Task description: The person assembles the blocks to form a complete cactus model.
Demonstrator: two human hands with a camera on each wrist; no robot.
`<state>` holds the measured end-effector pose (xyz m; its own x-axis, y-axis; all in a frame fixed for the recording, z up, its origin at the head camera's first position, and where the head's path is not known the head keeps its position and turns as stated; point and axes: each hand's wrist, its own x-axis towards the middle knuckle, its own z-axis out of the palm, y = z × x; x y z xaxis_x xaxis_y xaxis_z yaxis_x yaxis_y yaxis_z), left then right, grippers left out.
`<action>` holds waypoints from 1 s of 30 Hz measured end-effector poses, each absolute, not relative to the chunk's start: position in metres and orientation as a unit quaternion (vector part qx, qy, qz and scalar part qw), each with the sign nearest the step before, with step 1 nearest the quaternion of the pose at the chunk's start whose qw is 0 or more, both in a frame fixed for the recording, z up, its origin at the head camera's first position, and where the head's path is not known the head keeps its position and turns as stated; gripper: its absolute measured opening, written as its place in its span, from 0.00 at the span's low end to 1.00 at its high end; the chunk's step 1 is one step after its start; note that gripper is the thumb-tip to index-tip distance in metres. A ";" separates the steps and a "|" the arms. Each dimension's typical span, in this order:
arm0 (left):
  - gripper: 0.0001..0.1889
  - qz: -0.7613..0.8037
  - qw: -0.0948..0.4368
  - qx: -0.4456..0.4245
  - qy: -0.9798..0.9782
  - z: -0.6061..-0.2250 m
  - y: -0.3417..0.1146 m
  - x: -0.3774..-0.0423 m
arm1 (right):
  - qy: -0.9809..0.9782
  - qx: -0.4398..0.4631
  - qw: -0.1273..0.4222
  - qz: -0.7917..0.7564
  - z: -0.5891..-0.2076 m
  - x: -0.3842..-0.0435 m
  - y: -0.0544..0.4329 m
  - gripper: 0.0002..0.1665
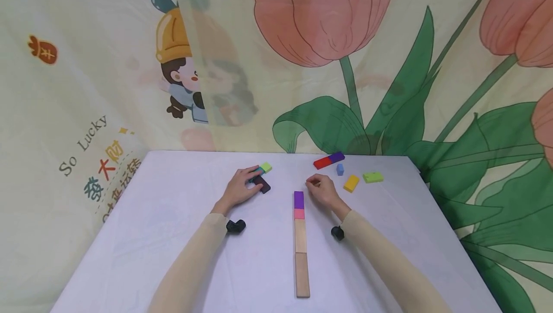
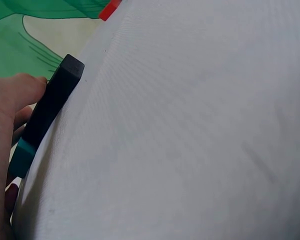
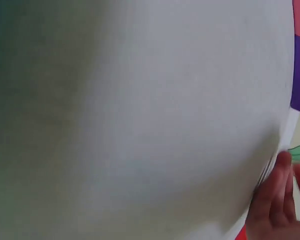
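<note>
Head view: a person's left hand (image 1: 239, 186) grips a black rectangular block (image 1: 262, 185) at a white-covered worktop (image 1: 255, 265), thumb pressed to its side and the other fingers bent behind it; whether the block is lifted cannot be told. A teal block (image 2: 22, 156), partly covered by the same fingers, appears to adjoin the black one in the left wrist view, and a light green block (image 1: 266, 167) lies just beyond the fingertips. The right hand (image 1: 321, 189) is loosely bent, fingers drawn close together, with nothing seen between them. Just to its left, a straight row runs back toward the person: a purple rectangular block (image 1: 299, 200), a pink block (image 1: 299, 214) and two wood-coloured rectangular blocks (image 1: 300, 236). Beyond the right hand, a red rectangular block (image 1: 321, 162) lies end to end with an indigo rectangular block (image 1: 337, 158); a small blue block (image 1: 340, 169) sits nearer. To that hand's right lie a yellow rectangular block (image 1: 351, 183) and, farther off, a lime rectangular block (image 1: 373, 177). Beyond both hands hangs a tulip-printed cloth backdrop (image 1: 324, 15).
</note>
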<state>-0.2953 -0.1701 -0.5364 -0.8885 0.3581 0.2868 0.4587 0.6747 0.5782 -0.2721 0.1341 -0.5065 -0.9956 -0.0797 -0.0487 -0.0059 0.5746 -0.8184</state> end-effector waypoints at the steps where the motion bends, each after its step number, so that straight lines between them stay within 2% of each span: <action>1: 0.27 -0.335 0.078 -0.225 -0.912 -0.537 -0.171 -0.296 | 0.890 -0.015 0.026 -0.455 -0.507 -0.275 0.135 0.13; 6: 0.26 -0.334 0.077 -0.222 -0.913 -0.536 -0.172 -0.296 | 0.909 0.028 0.000 -0.416 -0.506 -0.293 0.141 0.23; 11: 0.26 -0.336 0.071 -0.220 -0.913 -0.535 -0.171 -0.296 | 0.919 0.048 0.036 -0.389 -0.504 -0.304 0.147 0.29; 15: 0.26 -0.333 0.072 -0.220 -0.914 -0.537 -0.170 -0.296 | 0.915 0.057 0.033 -0.397 -0.500 -0.308 0.150 0.30; 21: 0.26 -0.333 0.078 -0.220 -0.914 -0.539 -0.170 -0.297 | 0.903 0.103 -0.030 -0.416 -0.492 -0.316 0.157 0.31; 30: 0.26 -0.333 0.081 -0.220 -0.913 -0.539 -0.169 -0.296 | 0.914 0.128 -0.024 -0.385 -0.499 -0.324 0.165 0.35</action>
